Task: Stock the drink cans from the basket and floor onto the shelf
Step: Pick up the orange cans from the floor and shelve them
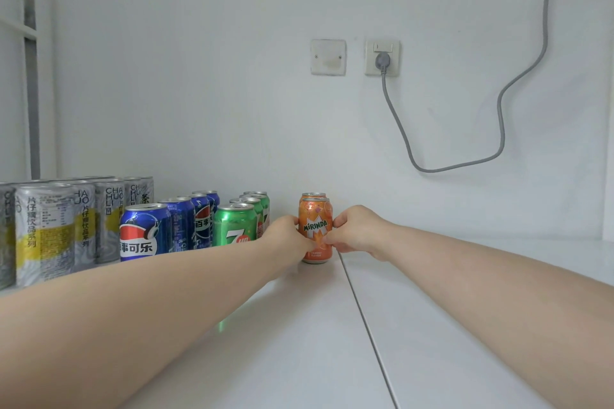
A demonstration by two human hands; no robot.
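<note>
Gripping an upright orange aluminium Mirinda can [315, 226] from both sides: left hand [286, 234] clasped against its left flank, right hand [356, 230] pinching its right flank, fingers of each curled onto the label. Standing base down on the glossy white shelf top [299, 342], just left of the thin dark seam [365, 325] between the two shelf panels, near the back wall. Directly behind, a second orange can [313, 196], only its rim and shoulder showing; touching the front one or merely close, hard to say from this low angle.

Off to the left, apart from the orange pair, a front-to-back row of green 7-Up cans [234, 226], partly hidden by the left wrist. Just beside those, further left, a row of blue Pepsi cans [144, 232] with Chinese lettering. Beyond these, out to the left edge of the view, taller silver-and-yellow cans [45, 232] printed with Chinese characters, several rows deep. All upright.

Higher on the white wall [199, 93], a blank cream cover plate [328, 57] and, just right of it, a cream socket [382, 58] with a grey plug pushed in. From the plug, a grey cable [465, 166] sagging down, looping right, then climbing out through the top right corner.

Bare forearms reaching in from both lower corners, above the shelf.
</note>
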